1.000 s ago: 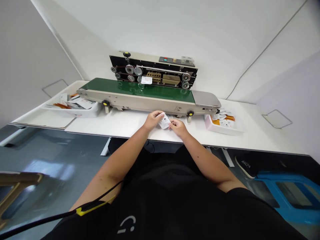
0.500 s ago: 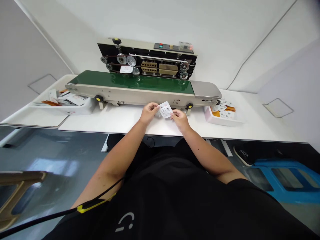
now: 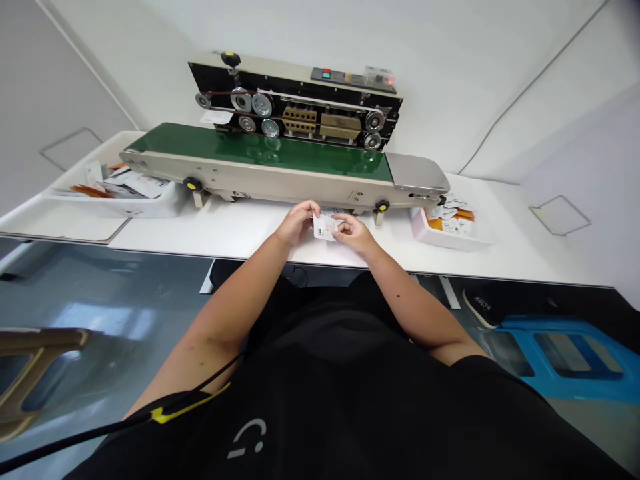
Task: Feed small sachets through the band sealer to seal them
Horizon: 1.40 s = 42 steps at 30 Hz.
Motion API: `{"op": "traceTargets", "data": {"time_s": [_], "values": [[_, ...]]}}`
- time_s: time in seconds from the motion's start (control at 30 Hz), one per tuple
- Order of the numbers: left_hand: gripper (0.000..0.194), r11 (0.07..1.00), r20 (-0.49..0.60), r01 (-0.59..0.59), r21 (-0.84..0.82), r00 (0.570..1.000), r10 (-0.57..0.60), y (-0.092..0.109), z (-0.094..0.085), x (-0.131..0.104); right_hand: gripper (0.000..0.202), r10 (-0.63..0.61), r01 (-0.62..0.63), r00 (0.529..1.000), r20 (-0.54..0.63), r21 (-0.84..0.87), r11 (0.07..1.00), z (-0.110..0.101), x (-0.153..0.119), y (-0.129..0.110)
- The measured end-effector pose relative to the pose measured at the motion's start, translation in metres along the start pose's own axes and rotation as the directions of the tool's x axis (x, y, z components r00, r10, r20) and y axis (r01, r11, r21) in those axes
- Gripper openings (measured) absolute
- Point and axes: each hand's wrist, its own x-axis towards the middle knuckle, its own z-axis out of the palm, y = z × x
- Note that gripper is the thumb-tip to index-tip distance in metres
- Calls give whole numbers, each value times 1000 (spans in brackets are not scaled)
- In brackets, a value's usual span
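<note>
A small white printed sachet [image 3: 324, 228] is pinched between my two hands, just in front of the sealing machine's conveyor. My left hand [image 3: 299, 223] has its fingers closed on the sachet's left edge. On the other side, my right hand [image 3: 353, 235] grips its right edge with thumb and fingers. Behind my hands runs the green conveyor belt [image 3: 300, 159] of a band sealer [image 3: 300, 100] with rollers and brass blocks. Another white sachet [image 3: 217, 117] sits in the sealer's band at its left end.
At the left a white bin [image 3: 150, 208] holds several white and orange sachets. A smaller white box [image 3: 445, 239] with more sachets stands under the conveyor's right end. A blue stool [image 3: 575, 360] and a person's shoe [image 3: 480, 308] are at lower right, a brown stool [image 3: 45, 340] at lower left.
The sachet in my hands has been turned, and my right fingers now reach further across it. The sachet in the sealer has travelled left to the end of the rollers.
</note>
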Motion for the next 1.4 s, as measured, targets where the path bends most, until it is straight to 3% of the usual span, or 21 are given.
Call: {"op": "traceTargets", "data": {"time_s": [0.2, 0.3, 0.43, 0.57, 0.8, 1.07, 1.4], "values": [[23, 999, 21, 52, -13, 998, -52, 2, 3, 1, 52, -18, 19, 997, -78, 13, 1000, 2, 1, 3], [25, 997, -1, 68, -43, 998, -68, 3, 2, 3, 52, -1, 8, 979, -202, 30, 1000, 1, 1, 0], [21, 994, 13, 61, 92, 998, -63, -2, 1, 3, 54, 16, 8, 953, -303, 77, 997, -1, 1, -3], [34, 975, -18, 35, 221, 999, -32, -9, 2, 4, 55, 34, -15, 955, -294, 68, 998, 0, 0, -7], [43, 984, -60, -59, 168, 996, 70, -13, 0, 8, 52, 18, -13, 984, -180, 27, 1000, 1, -1, -10], [43, 988, -70, -84, 129, 993, 93, -6, 1, 7, 53, 3, -5, 978, -208, -9, 1000, -1, -3, -7], [46, 976, -33, -104, 190, 993, 113, -11, -1, 10, 35, -53, 16, 952, -300, -126, 992, -2, -7, -5]]}}
